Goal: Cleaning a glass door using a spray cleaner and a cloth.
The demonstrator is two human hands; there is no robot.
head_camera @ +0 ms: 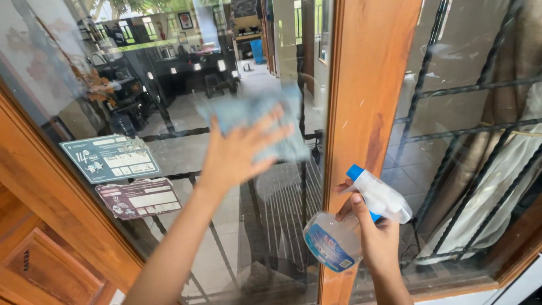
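A: Left hand [240, 149]?
B: Fingers spread flat, pressing a light blue cloth [257, 116] against the glass pane [186, 73]; blurred. Two stickers [121, 175] at its 9 o'clock.
A: Right hand [375, 237]?
B: Clenched round a clear spray bottle [350, 223], at 5 o'clock of the cloth, before the wooden frame [364, 85].
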